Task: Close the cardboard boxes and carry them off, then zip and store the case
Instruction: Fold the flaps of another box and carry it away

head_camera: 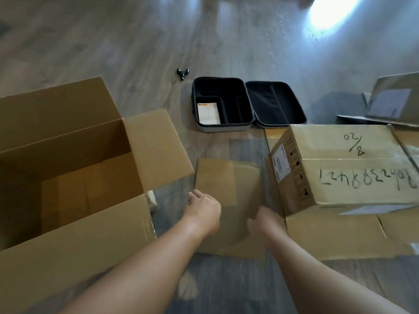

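A room at home, mid-unpacking
Cardboard boxes (74,168) and an open case (223,105) are lying on a wood-plank floor (136,41), daylight glaring across it

a single head-worn wide-angle camera looks forward and steeply down at the wooden floor (136,41), close above both outstretched forearms. the open case (247,105) sits mid-frame, with the open cardboard box (74,155) nearer and to its left, cropped by the frame edge, and the marked box (353,168) nearer and to its right.

Bare floor (215,141) between open box (68,155) and marked box (340,168)
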Motion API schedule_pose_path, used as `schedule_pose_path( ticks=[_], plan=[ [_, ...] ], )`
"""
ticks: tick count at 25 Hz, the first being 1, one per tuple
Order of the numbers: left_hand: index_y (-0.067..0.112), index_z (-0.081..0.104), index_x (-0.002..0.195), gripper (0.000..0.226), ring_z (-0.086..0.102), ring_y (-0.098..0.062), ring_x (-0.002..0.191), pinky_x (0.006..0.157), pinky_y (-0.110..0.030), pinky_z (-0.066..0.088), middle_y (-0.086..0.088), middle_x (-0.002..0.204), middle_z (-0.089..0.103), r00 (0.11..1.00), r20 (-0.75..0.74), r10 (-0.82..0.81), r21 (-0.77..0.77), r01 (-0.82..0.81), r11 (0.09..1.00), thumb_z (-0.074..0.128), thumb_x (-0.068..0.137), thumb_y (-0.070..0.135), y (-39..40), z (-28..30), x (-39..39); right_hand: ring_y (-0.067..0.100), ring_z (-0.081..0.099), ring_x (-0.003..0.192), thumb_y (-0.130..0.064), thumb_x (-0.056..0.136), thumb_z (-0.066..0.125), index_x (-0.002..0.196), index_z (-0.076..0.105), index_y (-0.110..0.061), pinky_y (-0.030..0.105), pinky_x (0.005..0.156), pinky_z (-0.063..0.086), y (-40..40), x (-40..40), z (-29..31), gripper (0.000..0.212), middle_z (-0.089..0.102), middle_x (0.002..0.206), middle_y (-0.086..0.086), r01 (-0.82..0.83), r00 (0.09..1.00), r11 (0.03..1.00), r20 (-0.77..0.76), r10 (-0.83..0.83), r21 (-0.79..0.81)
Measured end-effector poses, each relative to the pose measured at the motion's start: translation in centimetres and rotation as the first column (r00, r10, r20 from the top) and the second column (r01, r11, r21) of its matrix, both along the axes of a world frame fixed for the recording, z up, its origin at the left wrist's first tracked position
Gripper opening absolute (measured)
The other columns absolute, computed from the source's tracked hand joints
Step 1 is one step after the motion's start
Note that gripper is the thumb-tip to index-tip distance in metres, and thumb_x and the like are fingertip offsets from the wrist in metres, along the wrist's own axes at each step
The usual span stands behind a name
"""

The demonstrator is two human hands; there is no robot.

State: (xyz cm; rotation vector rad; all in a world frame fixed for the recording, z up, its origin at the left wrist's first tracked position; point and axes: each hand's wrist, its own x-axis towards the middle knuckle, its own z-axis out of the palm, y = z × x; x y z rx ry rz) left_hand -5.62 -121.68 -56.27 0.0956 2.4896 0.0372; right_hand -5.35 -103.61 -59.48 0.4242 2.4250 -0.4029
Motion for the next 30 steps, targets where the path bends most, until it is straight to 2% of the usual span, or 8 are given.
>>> schedule_pose_path(
  ticks=[6,9,13,19,23,25,28,30],
  plan=[
    [-0.012,0.006,0.151,0.075,0.025,-0.054,0.138,0.113,-0.052,0.035,-0.043,0.150,0.017,0.953,0.178,0.244,-0.024,-0.244,0.970,0.047,0.092,0.010,-0.6,-2.5,0.0,0.032,0.042,0.137,-0.036,0.095,0.056,0.147,0.045,-0.018,0.045,0.110,0.042,0.8,0.7,-1.5,0.056,0.045,0.151,0.002,-0.013,0.996,0.998,-0.087,0.008,-0.058],
    [-0.008,0.017,0.151,0.070,0.027,-0.047,0.139,0.112,-0.048,0.035,-0.037,0.152,0.019,0.943,0.161,0.290,0.050,-0.302,0.952,0.047,0.093,0.015,-0.5,-2.8,-0.1,0.032,0.031,0.146,-0.042,0.091,0.060,0.155,0.034,-0.023,0.048,0.114,0.037,0.1,0.0,-1.6,0.071,0.032,0.162,-0.005,0.008,0.999,0.992,-0.053,-0.015,-0.123],
    [0.004,0.049,0.116,0.032,0.039,-0.035,0.122,0.100,-0.039,0.040,-0.020,0.131,0.042,0.942,0.093,0.322,0.170,-0.334,0.927,0.050,0.087,0.018,-0.5,-3.0,-0.5,0.030,0.049,0.133,-0.034,0.088,0.069,0.149,0.045,-0.021,0.043,0.104,0.049,0.2,-1.4,-1.5,0.067,0.051,0.147,0.002,0.210,0.968,0.935,-0.074,-0.240,-0.285],
    [0.012,0.045,0.096,0.021,0.038,-0.035,0.121,0.101,-0.039,0.042,-0.017,0.126,0.039,0.871,0.105,0.481,0.252,-0.491,0.834,0.052,0.077,0.015,-0.4,-2.8,-0.9,0.024,0.057,0.126,-0.014,0.082,0.074,0.153,0.045,-0.016,0.039,0.105,0.049,1.6,-1.0,-1.7,0.076,0.058,0.143,0.004,0.318,0.923,0.817,-0.039,-0.382,-0.481],
    [0.014,0.043,0.083,0.018,0.035,-0.033,0.110,0.096,-0.039,0.043,-0.013,0.118,0.037,0.877,-0.057,0.477,0.295,-0.442,0.847,0.052,0.068,0.015,0.5,-1.6,-1.3,0.017,0.065,0.097,-0.014,0.082,0.078,0.128,0.067,-0.013,0.032,0.085,0.052,2.2,-1.3,-0.8,0.047,0.070,0.111,-0.002,0.326,0.868,0.779,-0.156,-0.471,-0.535],
    [0.013,0.043,0.085,0.021,0.034,-0.032,0.106,0.090,-0.034,0.039,-0.012,0.115,0.037,0.885,-0.170,0.432,0.313,-0.367,0.876,0.053,0.066,0.016,1.3,-0.7,-1.6,0.023,0.066,0.099,-0.014,0.081,0.079,0.112,0.073,-0.012,0.035,0.085,0.052,2.7,-1.8,0.1,0.032,0.070,0.095,-0.009,0.339,0.816,0.753,-0.222,-0.534,-0.565],
    [0.011,0.042,0.085,0.024,0.033,-0.031,0.104,0.083,-0.031,0.037,-0.012,0.114,0.036,0.865,-0.283,0.414,0.362,-0.303,0.881,0.056,0.066,0.014,2.2,0.8,-2.2,0.013,0.062,0.096,-0.014,0.081,0.080,0.126,0.069,-0.008,0.028,0.084,0.048,3.2,-2.6,1.7,0.047,0.070,0.104,-0.006,0.301,0.781,0.756,-0.305,-0.545,-0.582],
    [0.011,0.041,0.083,0.024,0.033,-0.031,0.104,0.085,-0.033,0.040,-0.012,0.114,0.036,0.841,-0.330,0.428,0.399,-0.287,0.871,0.056,0.065,0.011,2.6,2.0,-2.8,0.002,0.062,0.085,-0.015,0.079,0.079,0.121,0.073,-0.012,0.023,0.077,0.047,3.1,-2.8,2.8,0.043,0.068,0.093,-0.022,0.238,0.765,0.788,-0.390,-0.512,-0.567]
  ],
)
